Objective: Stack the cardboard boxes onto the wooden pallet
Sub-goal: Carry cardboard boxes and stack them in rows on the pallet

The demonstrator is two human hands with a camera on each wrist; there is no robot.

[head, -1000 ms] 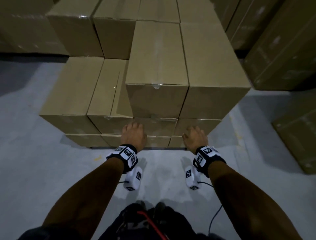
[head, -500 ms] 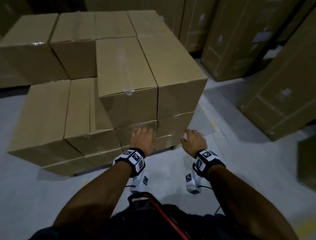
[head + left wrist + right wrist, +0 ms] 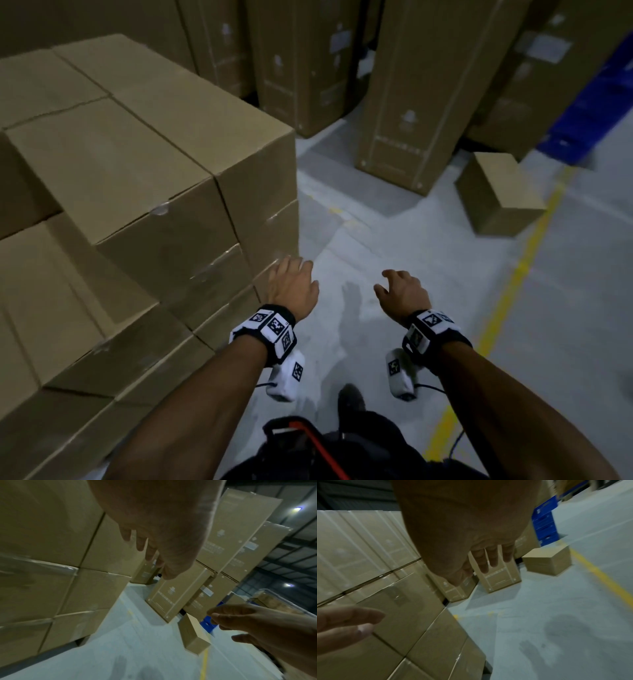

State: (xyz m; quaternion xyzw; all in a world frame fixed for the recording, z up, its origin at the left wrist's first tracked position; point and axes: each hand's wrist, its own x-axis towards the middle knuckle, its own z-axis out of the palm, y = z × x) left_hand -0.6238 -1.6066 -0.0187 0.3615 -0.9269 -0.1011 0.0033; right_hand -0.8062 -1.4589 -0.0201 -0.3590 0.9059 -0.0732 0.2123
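Right now the stacked cardboard boxes (image 3: pixel 130 178) fill the left of the head view, several layers high, top boxes w/ long axes running near-left to far-right; what they sit on is barely visible, only a dark gap under the bottom layer in the wrist views. Near corner of the stack stands just beside the left hand (image 3: pixel 291 287). Past the stack, far side: tall printed cartons (image 3: pixel 428 85) standing upright on the grey floor (image 3: pixel 376 240), close together. Right of them a single small box (image 3: pixel 496 195) lies on the floor by itself, near a yellow floor line (image 3: pixel 513 274), w/ blue crates (image 3: pixel 589 102) further right. Floor between the hands and the small box is open.

Left hand: fingers spread and straight, holding nothing, close to the stack's corner; contact can't be told. Right hand (image 3: pixel 402 294): fingers loosely bent, apart, holding nothing, over bare floor, well apart from any box. Both wrists carry marker bands (image 3: pixel 270 329).
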